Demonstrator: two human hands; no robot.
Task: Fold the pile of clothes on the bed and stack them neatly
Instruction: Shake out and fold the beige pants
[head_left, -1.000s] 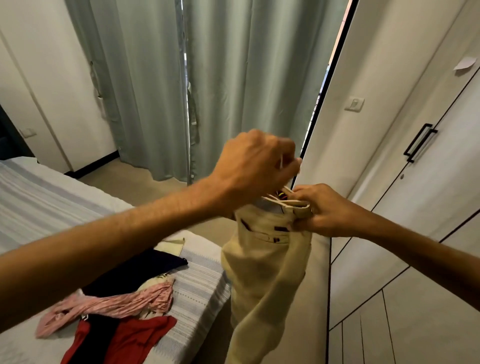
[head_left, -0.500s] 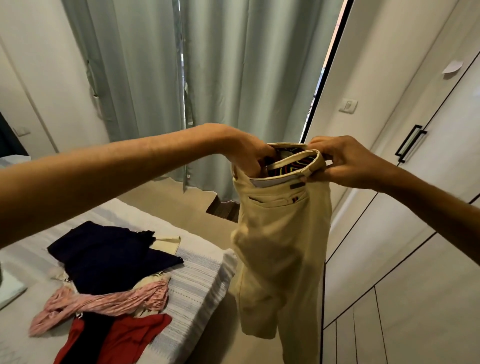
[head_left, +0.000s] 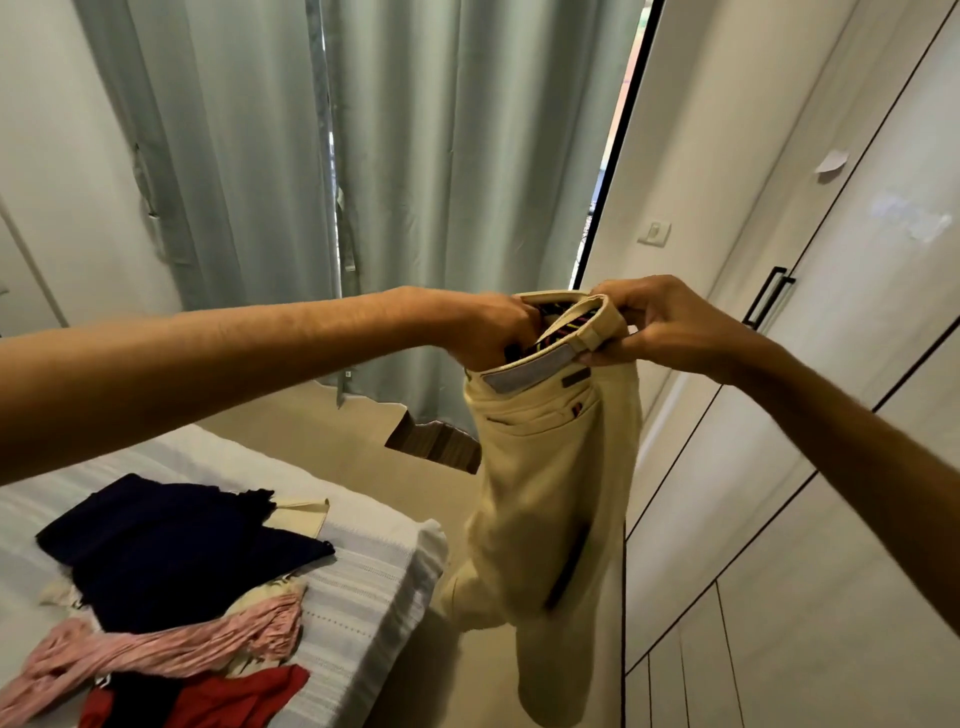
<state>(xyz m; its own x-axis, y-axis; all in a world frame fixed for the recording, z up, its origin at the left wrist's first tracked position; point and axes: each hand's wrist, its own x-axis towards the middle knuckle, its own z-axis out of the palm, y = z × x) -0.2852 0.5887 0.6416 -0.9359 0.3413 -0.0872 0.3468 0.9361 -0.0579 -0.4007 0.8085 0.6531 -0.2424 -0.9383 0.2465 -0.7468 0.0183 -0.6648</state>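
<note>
Holding beige trousers (head_left: 545, 483) up by the waistband, off the bed (head_left: 374, 566), beside the wardrobe (head_left: 831, 467).

Gripping the waistband at both ends: left hand (head_left: 493, 327) curled over the near-left edge with fingers tucked inside the opening, right hand (head_left: 670, 325) pinching the right edge between thumb and fingers (head_left: 618, 312). Hanging freely below the hands, legs dangling past the bed corner, lower part blurred. Showing striped lining inside the waistband. Lying on the bed at lower left, well apart from the trousers: a navy garment (head_left: 171, 551) on top, a pink crinkled piece (head_left: 171, 644) across the front, a red item (head_left: 234, 696) at the near edge, a cream scrap (head_left: 301, 514) just behind the navy. Hanging closed behind: grey-green curtains (head_left: 415, 156).
</note>
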